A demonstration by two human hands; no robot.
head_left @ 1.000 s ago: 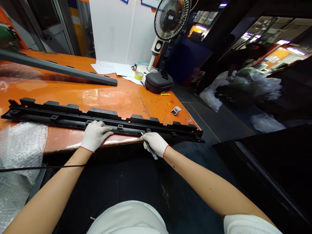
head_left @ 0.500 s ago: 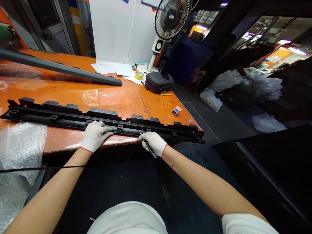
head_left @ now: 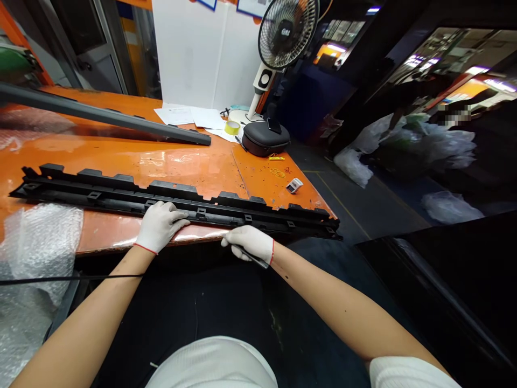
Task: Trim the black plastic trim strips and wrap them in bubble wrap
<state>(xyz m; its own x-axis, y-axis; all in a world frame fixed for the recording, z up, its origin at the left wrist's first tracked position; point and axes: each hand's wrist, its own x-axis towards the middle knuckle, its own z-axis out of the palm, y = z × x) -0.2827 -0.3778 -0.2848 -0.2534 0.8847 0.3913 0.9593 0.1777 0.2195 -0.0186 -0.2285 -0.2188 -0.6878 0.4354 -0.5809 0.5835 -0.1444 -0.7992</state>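
A long black plastic trim strip (head_left: pixel 100 193) with several clips lies along the near edge of the orange table (head_left: pixel 161 161). My left hand (head_left: pixel 159 225), in a white glove, rests flat on the strip near its middle. My gloved right hand (head_left: pixel 249 242) is closed around a thin dark tool (head_left: pixel 252 256) at the table's edge, just in front of the strip and slightly apart from it.
A second long dark strip (head_left: pixel 109 116) lies farther back. Papers (head_left: pixel 189 115), a yellow tape roll (head_left: pixel 231 127), a black case (head_left: pixel 264 138), a desk fan (head_left: pixel 283 37) and a small white item (head_left: pixel 294 185) are at the right end. Bubble wrap (head_left: pixel 36 253) hangs at the left.
My right hand with the tool has drawn back from the strip toward me and to the left. My left hand has stayed on the strip.
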